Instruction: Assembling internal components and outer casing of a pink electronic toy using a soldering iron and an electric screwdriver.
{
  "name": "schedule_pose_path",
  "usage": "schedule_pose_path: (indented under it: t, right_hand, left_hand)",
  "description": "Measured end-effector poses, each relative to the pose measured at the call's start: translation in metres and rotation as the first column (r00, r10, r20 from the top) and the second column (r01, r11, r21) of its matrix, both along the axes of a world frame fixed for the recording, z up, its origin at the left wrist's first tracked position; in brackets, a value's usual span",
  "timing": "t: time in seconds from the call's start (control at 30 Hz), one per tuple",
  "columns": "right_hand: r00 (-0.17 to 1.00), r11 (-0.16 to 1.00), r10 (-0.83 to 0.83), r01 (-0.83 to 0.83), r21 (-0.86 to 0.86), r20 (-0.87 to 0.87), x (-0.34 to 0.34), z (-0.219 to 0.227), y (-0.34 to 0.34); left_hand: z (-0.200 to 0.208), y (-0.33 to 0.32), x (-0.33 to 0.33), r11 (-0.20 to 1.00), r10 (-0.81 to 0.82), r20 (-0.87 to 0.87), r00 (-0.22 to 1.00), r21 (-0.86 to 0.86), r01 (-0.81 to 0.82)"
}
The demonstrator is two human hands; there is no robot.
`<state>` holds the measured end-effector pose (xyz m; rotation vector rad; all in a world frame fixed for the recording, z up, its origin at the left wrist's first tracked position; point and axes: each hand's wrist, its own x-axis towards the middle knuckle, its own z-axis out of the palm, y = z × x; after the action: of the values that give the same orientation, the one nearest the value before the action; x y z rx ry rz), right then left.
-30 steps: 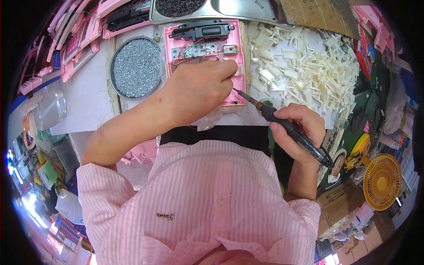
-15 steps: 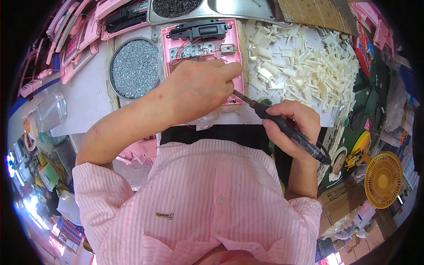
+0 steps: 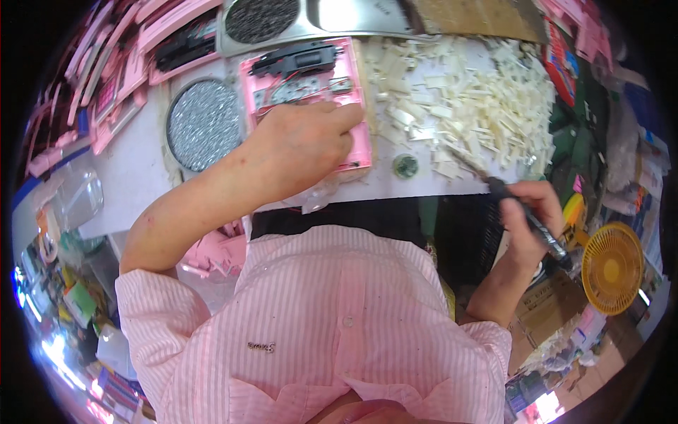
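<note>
My left hand [image 3: 304, 145] lies over the lower part of a pink plastic casing [image 3: 362, 152], its fingers bent together. What the fingertips pinch, if anything, is hidden beneath the hand. Inside the casing's upper part sit a black module [image 3: 296, 60], a metal plate [image 3: 293, 90] and thin red wires. My right hand [image 3: 531, 212] is closed round the black handle of a soldering iron [image 3: 526, 208]. The iron's metal tip points up and left, over the near edge of a pile of white plastic pieces [image 3: 466, 106], apart from the casing.
A round bowl of small silver screws [image 3: 205, 124] stands left of the casing. Behind it is a metal tray [image 3: 353, 18] with dark springs. A small round greenish dish [image 3: 405, 166] lies near the table's front edge. Pink shells [image 3: 116, 85] crowd the left; a yellow basket [image 3: 612, 268] is at right.
My right hand has carried the soldering iron rightward, away from the casing. My left hand stays over the casing. The whole view has shifted slightly.
</note>
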<state>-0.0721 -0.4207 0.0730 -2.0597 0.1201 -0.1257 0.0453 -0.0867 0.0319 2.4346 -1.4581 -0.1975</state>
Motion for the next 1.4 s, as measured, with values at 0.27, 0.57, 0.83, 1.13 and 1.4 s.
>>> schedule_pose_path:
  t: [0.27, 0.57, 0.83, 1.13, 1.4]
  right_hand:
    - [0.543, 0.663, -0.721, 0.721, 0.202, 0.431, -0.065, 0.021, -0.154]
    - [0.416, 0.482, -0.717, 0.876, -0.033, 0.559, -0.058, -0.007, -0.221]
    - [0.653, 0.391, -0.745, 0.591, 0.705, -0.135, -0.055, -0.046, -0.167]
    - [0.847, 0.863, 0.462, -0.36, -0.354, 0.265, 0.042, -0.045, 0.091]
    - [0.857, 0.752, 0.498, -0.351, -0.558, 0.132, 0.066, -0.055, 0.141]
  left_hand:
    - [-0.007, -0.006, 0.0, 0.996, 0.022, 0.017, 1.0, -0.084, -0.02]
    - [0.002, -0.012, 0.0, 0.998, 0.027, 0.007, 1.0, -0.058, -0.026]
    - [0.004, 0.004, -0.001, 0.951, 0.133, -0.135, 0.982, -0.262, -0.164]
    - [0.007, 0.043, -0.012, 0.657, 0.484, -0.338, 0.807, -0.468, -0.591]
    - [-0.009, 0.026, -0.011, 0.769, 0.451, -0.108, 0.886, -0.457, -0.447]
